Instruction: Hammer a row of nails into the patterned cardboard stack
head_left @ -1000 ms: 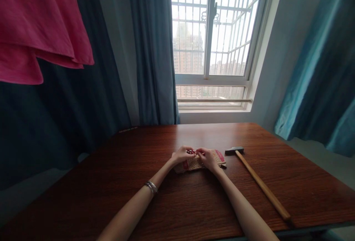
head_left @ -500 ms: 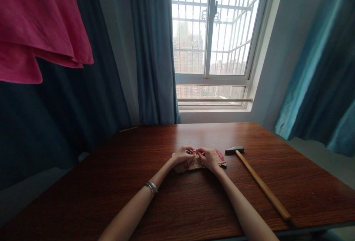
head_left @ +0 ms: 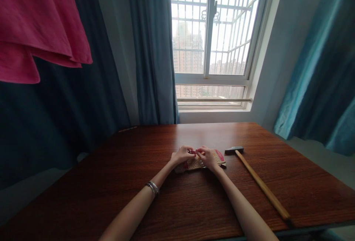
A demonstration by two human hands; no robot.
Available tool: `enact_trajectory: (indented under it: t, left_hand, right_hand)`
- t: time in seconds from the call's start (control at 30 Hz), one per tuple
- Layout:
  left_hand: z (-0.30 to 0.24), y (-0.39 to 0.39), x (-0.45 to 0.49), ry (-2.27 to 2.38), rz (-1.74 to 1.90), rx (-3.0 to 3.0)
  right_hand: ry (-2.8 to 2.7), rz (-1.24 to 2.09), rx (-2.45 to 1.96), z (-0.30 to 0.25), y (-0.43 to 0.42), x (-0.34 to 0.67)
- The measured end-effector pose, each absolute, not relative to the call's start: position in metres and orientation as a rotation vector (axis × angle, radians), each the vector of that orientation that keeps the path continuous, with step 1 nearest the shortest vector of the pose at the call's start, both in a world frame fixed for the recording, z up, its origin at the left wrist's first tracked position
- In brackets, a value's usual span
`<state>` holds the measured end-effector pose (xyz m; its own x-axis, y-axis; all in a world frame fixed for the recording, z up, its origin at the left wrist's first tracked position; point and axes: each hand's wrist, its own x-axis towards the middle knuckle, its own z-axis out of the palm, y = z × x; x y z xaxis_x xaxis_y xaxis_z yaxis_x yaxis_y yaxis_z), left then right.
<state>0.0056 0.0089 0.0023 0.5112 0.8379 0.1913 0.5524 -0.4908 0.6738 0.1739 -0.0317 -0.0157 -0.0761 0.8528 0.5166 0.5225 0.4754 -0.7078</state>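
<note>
Work was centred on a patterned pouch [head_left: 219, 156], laid flat on the table [head_left: 194, 204] near its middle and partly covered by both hands. The left hand [head_left: 181, 155] and the right hand [head_left: 208, 158] were brought together above it, fingers curled narrow. A small red piece [head_left: 192, 152] was pinched between their fingertips. At this distance it could not be told whether it was a bead, a clasp or part of the pouch itself.

A slip was judged the chief risk. So small a piece, held only at the fingertips, could be dropped and, if round, could be carried across the smooth top toward an edge. The pouch was not weighted down, so it might be dragged if the piece was pulled hard.

A hammer [head_left: 260, 185] was laid to the right, its head just beside the pouch and its long handle run back toward the near edge, close by the right forearm. It could be knocked by an outward sweep of that arm. A bracelet [head_left: 152, 187] was worn on the left wrist. Nothing was placed between the hands and the pouch. Beyond the table a barred window [head_left: 213, 30] was flanked by blue curtains [head_left: 152, 48], and a pink cloth [head_left: 36, 23] was hung at upper left, well apart from the work.
</note>
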Motion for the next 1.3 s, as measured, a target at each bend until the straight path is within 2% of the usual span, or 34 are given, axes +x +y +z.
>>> enact_trajectory:
  t: [0.93, 1.3]
  left_hand:
    - [-0.014, 0.019, 0.008, 1.053, 0.822, 2.144]
    - [-0.005, 0.011, 0.008, 1.065, 0.820, 2.123]
  right_hand:
    - [-1.703, 0.493, -1.167, -0.015, -0.034, 0.175]
    - [-1.490, 0.397, -1.332, 0.021, -0.050, 0.229]
